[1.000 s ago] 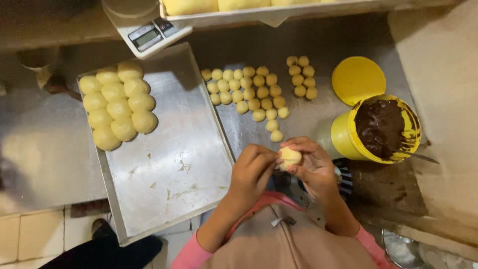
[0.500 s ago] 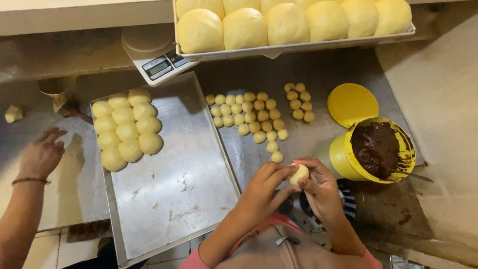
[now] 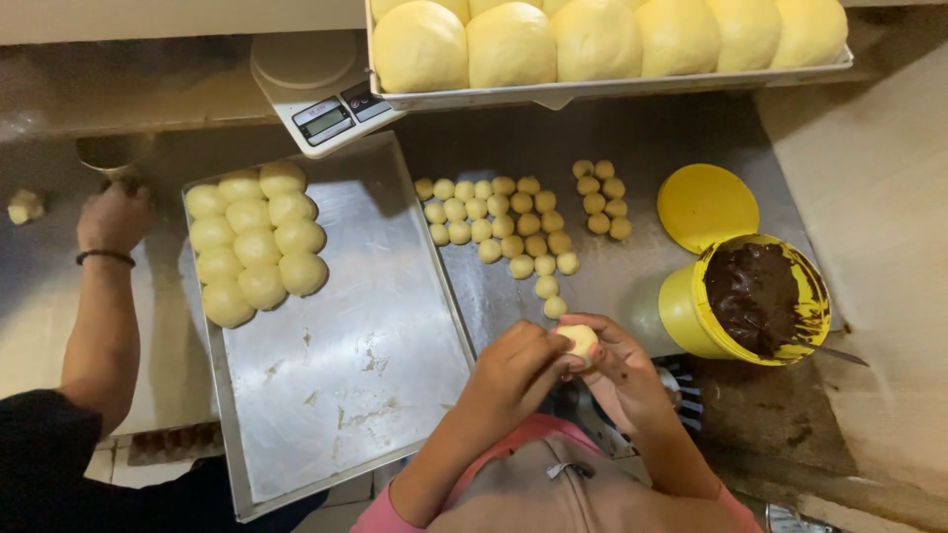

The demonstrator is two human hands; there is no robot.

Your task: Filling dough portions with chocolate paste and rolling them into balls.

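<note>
In the head view, the left hand [image 3: 518, 367] and the right hand [image 3: 620, 367] met just in front of the person's body, fingers of both curled tight around one small dough ball [image 3: 580, 339] pinched between them, near the front corner of the steel tray [image 3: 346, 395]. Rows of small dough pieces [image 3: 504, 222] lay on the table beyond, a yellow tub of chocolate filling [image 3: 755, 296] stood just right of the hands, and a co-worker's hand [image 3: 114, 219] rested left of the tray's shaped dough rounds [image 3: 257, 242].
</note>
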